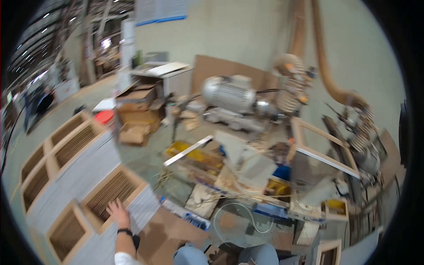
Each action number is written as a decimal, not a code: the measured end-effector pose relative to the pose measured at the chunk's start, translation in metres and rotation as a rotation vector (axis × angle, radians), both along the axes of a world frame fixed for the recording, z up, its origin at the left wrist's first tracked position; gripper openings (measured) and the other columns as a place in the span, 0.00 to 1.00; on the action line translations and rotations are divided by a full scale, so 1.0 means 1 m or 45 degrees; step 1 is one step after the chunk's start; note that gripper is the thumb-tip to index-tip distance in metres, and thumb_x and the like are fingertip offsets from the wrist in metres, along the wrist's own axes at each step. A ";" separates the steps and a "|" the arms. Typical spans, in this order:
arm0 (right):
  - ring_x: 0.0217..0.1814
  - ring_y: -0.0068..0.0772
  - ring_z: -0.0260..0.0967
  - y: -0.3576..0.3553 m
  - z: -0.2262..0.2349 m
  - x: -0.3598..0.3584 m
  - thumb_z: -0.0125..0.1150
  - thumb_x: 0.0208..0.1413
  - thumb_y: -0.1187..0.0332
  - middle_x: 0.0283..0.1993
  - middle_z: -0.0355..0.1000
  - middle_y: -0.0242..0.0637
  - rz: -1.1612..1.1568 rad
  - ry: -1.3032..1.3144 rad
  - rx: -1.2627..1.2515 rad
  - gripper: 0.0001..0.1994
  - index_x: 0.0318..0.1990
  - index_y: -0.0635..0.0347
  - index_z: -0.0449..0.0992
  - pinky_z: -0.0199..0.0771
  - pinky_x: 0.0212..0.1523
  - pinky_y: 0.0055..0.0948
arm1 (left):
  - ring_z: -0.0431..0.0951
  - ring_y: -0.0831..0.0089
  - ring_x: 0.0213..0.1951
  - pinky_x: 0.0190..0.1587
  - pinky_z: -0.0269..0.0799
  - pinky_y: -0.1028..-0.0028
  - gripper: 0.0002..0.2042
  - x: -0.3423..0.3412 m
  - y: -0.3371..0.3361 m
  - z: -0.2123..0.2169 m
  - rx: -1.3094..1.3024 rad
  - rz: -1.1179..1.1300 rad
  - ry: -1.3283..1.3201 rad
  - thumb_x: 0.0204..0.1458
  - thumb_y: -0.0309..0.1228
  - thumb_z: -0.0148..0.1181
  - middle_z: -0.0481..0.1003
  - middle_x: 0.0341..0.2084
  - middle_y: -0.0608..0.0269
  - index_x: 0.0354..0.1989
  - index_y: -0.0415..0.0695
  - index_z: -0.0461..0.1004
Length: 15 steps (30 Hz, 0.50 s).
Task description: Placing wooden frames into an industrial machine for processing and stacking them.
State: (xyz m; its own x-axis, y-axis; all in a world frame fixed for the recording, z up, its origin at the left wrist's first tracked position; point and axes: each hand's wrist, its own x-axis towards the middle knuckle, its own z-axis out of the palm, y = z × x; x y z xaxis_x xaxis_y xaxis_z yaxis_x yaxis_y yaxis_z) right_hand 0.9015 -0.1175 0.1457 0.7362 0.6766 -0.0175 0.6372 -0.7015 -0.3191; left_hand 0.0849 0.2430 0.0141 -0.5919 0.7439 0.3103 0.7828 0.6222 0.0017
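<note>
My left hand (118,213), with a dark band at the wrist, reaches out at the lower left. Its fingers look spread and rest at the inner edge of a stack of wooden frames (140,191). The frames have pale wood tops and whitish outer sides, with layered edges showing inside the openings. Blur hides exactly how the fingertips touch the wood. My right hand is out of the picture.
More stacked frames (81,194) stand at the left. Ahead are a grey electric motor (229,93), cardboard boxes (138,117) and a red round container (104,117). A single wooden frame (327,161) leans at the right, near hoses. A brown board (176,238) lies by my knees.
</note>
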 end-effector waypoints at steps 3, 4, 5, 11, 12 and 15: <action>0.53 0.50 0.66 -0.041 -0.053 0.039 0.57 0.54 0.67 0.56 0.65 0.52 -0.267 0.038 -0.491 0.19 0.52 0.67 0.69 0.67 0.53 0.38 | 0.61 0.50 0.56 0.61 0.53 0.54 0.35 0.073 0.018 0.009 0.146 -0.505 -0.179 0.32 0.37 0.71 0.68 0.48 0.47 0.52 0.39 0.66; 0.53 0.50 0.66 -0.055 -0.074 0.056 0.57 0.54 0.67 0.57 0.64 0.52 -0.336 0.074 -0.647 0.19 0.52 0.67 0.69 0.67 0.53 0.38 | 0.66 0.50 0.53 0.58 0.57 0.56 0.33 0.106 0.026 0.018 0.095 -0.635 -0.351 0.32 0.36 0.71 0.70 0.45 0.46 0.50 0.38 0.69; 0.64 0.52 0.54 -0.108 -0.119 0.097 0.76 0.31 0.58 0.62 0.53 0.55 -0.659 0.228 -0.601 0.48 0.61 0.65 0.54 0.61 0.60 0.39 | 0.71 0.49 0.45 0.52 0.64 0.58 0.29 0.182 0.054 0.045 0.177 -1.040 -0.833 0.32 0.38 0.72 0.73 0.38 0.45 0.45 0.37 0.72; 0.44 0.52 0.71 -0.079 -0.068 0.070 0.75 0.31 0.59 0.37 0.74 0.53 -0.367 0.048 -0.259 0.25 0.35 0.63 0.70 0.71 0.46 0.43 | 0.74 0.55 0.39 0.41 0.71 0.65 0.19 0.483 0.002 0.222 -0.063 -2.250 -0.801 0.48 0.39 0.62 0.74 0.35 0.52 0.46 0.43 0.73; 0.43 0.54 0.71 -0.095 -0.069 0.077 0.71 0.36 0.60 0.36 0.73 0.53 -0.432 0.038 -0.267 0.21 0.36 0.62 0.70 0.71 0.46 0.44 | 0.73 0.54 0.40 0.43 0.70 0.63 0.20 0.531 -0.001 0.247 0.058 -2.439 -0.799 0.48 0.39 0.62 0.73 0.36 0.52 0.46 0.42 0.72; 0.42 0.56 0.70 -0.087 -0.007 0.078 0.62 0.39 0.68 0.35 0.73 0.54 -0.575 -0.171 -0.038 0.11 0.33 0.59 0.74 0.70 0.44 0.45 | 0.70 0.53 0.45 0.51 0.64 0.58 0.23 0.646 0.025 0.299 0.621 -2.619 -0.600 0.47 0.41 0.62 0.71 0.41 0.51 0.48 0.39 0.69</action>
